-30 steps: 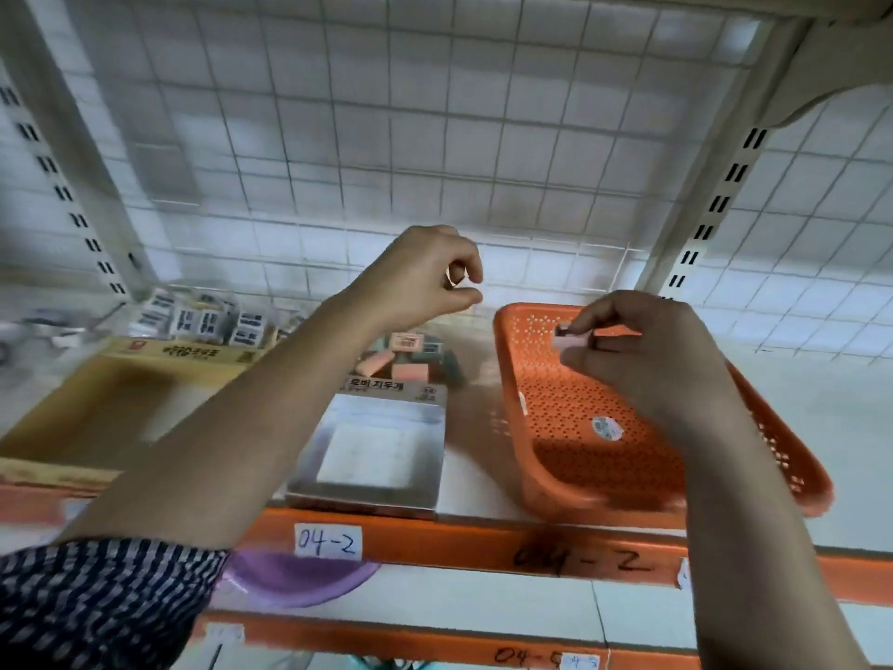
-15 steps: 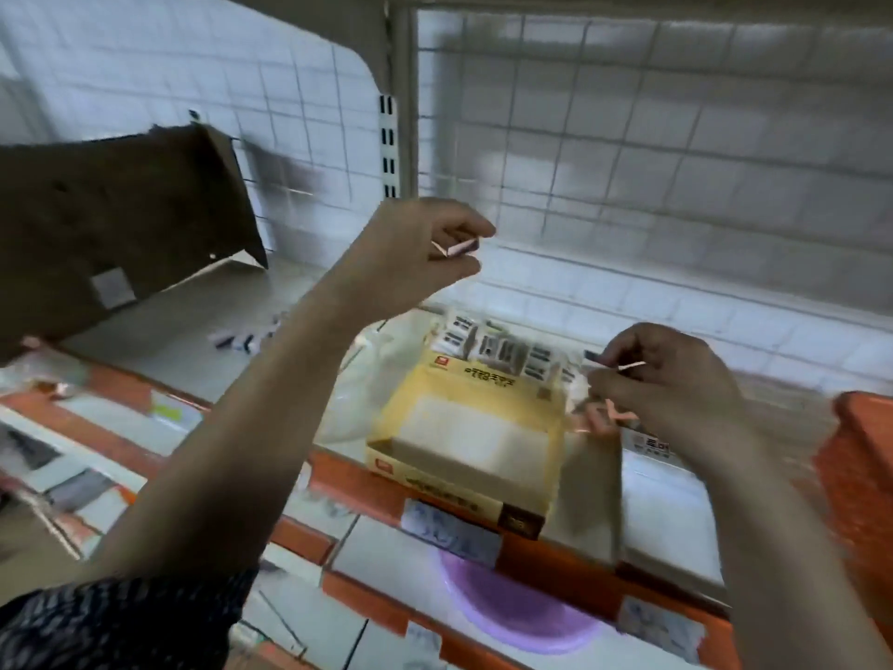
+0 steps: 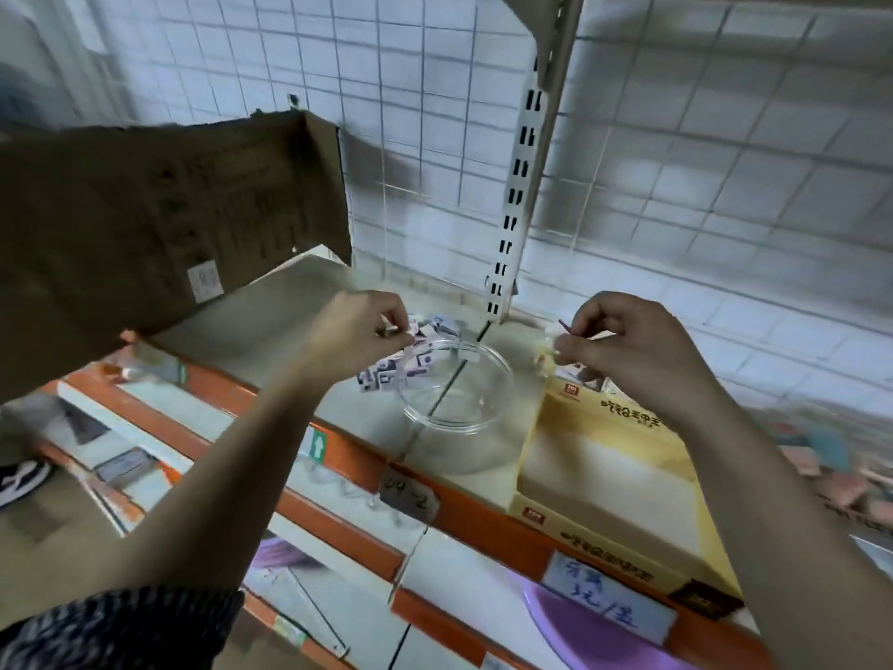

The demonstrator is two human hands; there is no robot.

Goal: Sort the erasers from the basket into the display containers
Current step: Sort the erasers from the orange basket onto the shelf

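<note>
Clear dish [image 3: 454,426] on shelf [image 3: 270,331], left fingers [image 3: 392,315] pinching small eraser [image 3: 411,329], right fingers [image 3: 580,351] pinching pale eraser [image 3: 545,353].

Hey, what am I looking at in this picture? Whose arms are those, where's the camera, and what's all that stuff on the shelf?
There is no machine here. These are a person's two bare arms, seen from a wide-angle camera worn on their head that looks forward and down. The left hand pinches a small piece, likely an eraser, close to a pile of white-and-purple wrapped erasers. The right hand pinches a pale piece above the yellow display box. Between the hands, a clear round dish sits on the orange-edged shelf. A brown cardboard flap hangs at the upper left.
</note>
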